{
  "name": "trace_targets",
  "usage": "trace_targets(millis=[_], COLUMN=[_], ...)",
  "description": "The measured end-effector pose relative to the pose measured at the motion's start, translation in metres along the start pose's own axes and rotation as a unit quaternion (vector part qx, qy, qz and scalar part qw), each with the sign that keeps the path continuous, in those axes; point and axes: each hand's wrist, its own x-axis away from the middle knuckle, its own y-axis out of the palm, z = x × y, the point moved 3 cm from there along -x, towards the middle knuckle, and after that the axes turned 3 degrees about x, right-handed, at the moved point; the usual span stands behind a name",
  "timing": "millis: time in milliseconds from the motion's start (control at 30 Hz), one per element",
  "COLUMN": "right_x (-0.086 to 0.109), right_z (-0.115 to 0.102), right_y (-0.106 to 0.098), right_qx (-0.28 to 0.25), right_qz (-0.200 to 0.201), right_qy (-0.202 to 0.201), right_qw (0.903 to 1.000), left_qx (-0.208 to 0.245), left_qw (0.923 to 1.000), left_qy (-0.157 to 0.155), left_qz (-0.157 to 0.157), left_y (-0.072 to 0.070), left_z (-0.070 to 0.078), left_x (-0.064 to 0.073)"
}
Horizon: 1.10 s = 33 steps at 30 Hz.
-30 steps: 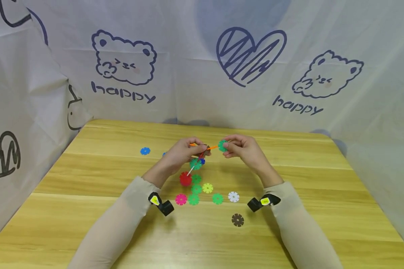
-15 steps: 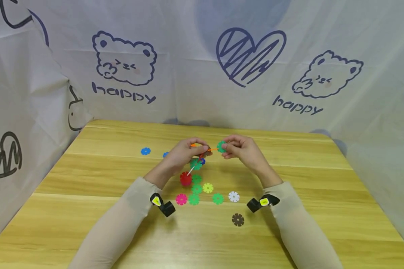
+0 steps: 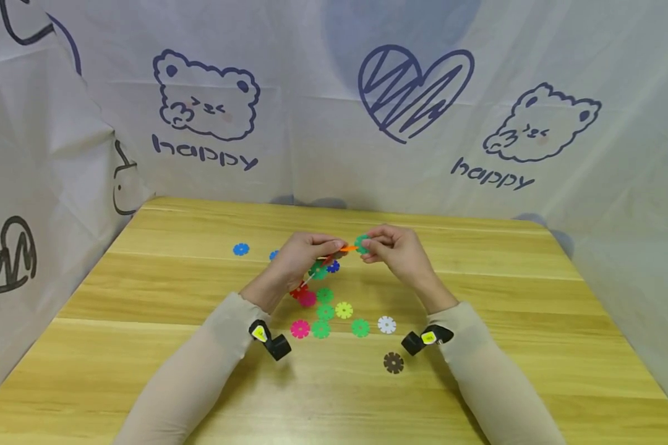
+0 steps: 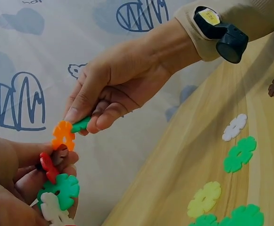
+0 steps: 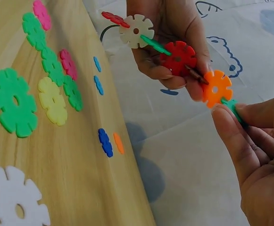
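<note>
My left hand (image 3: 334,246) grips a chain of slotted snowflake discs held above the wooden table (image 3: 145,371). The chain runs from an orange disc (image 5: 216,87) through a red disc (image 5: 178,57) and a thin green one to a white disc (image 5: 136,31). My right hand (image 3: 367,245) pinches a single green disc (image 4: 81,124) between thumb and fingers, its edge meeting the orange disc (image 4: 62,135) at the chain's end. Both hands meet over the middle of the table, just beyond the loose discs.
Loose discs lie on the table near me: pink (image 3: 299,329), two green (image 3: 320,329) (image 3: 359,327), yellow (image 3: 343,310), white (image 3: 386,324) and brown (image 3: 393,363). A blue disc (image 3: 240,249) lies far left. A printed cloth backdrop (image 3: 423,154) encloses the table.
My right hand moved left and brought the green disc up against the orange end of the chain. The chain's lower end swung down and left.
</note>
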Motion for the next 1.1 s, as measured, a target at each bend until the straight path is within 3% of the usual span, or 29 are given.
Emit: trace_targets(millis=[367, 700, 833, 933, 1100], right_x=[0.002, 0.003, 0.004, 0.004, 0.009], right_z=[-0.007, -0.003, -0.006, -0.007, -0.005], right_y=[0.006, 0.003, 0.004, 0.005, -0.003], right_qx=[0.004, -0.031, -0.028, -0.004, 0.08], right_qz=[0.006, -0.036, -0.039, -0.044, -0.039], right_qy=[-0.012, 0.042, 0.045, 0.045, 0.044], right_qw=[0.9999, 0.998, 0.9978, 0.998, 0.9951], left_qx=[0.002, -0.048, -0.032, -0.015, 0.016], left_qw=[0.9999, 0.9954, 0.9943, 0.9944, 0.9958], left_qy=[-0.002, -0.006, 0.013, 0.017, -0.007], left_qz=[0.012, -0.083, -0.101, -0.103, -0.09], left_y=[0.003, 0.002, 0.003, 0.004, 0.001], left_z=[0.003, 0.002, 0.002, 0.002, -0.001], left_x=[0.006, -0.003, -0.005, -0.005, -0.005])
